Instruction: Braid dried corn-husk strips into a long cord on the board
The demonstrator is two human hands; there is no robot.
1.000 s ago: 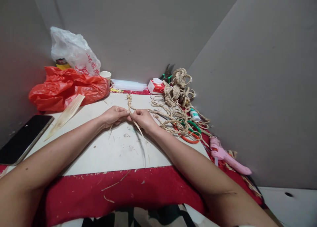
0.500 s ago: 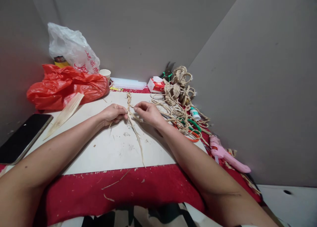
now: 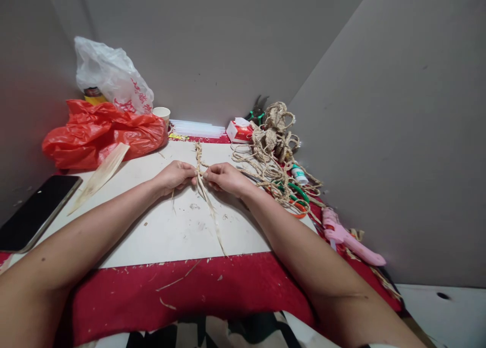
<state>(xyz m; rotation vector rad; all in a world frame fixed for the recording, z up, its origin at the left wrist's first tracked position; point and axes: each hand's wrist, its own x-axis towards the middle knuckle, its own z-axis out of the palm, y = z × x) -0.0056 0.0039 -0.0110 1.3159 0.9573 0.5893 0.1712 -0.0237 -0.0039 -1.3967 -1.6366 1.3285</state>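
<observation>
Here you are at the middle of the white board (image 3: pixel 170 242), with the straw braid (image 3: pixel 198 158) lying between your hands, its finished end pointing away from you. Your left hand (image 3: pixel 176 177) has it pinched at the lower end of the plait; your right hand (image 3: pixel 227 180) sits close by on the other side, fingertips narrow, though I cannot tell whether they grip a strand. This looks featherlight and dry, pliable along its length but apt to split or fray; pinch it gently at the crossing, and spare the thin loose strands (image 3: pixel 212 214) hanging towards you. They reach the board's near edge, by the red cloth (image 3: pixel 190 292). There's open room in front of your wrists; to your right, the tangled rope (image 3: pixel 273 173) and green-handled scissors (image 3: pixel 300 192) crowd in, snag-prone.
</observation>
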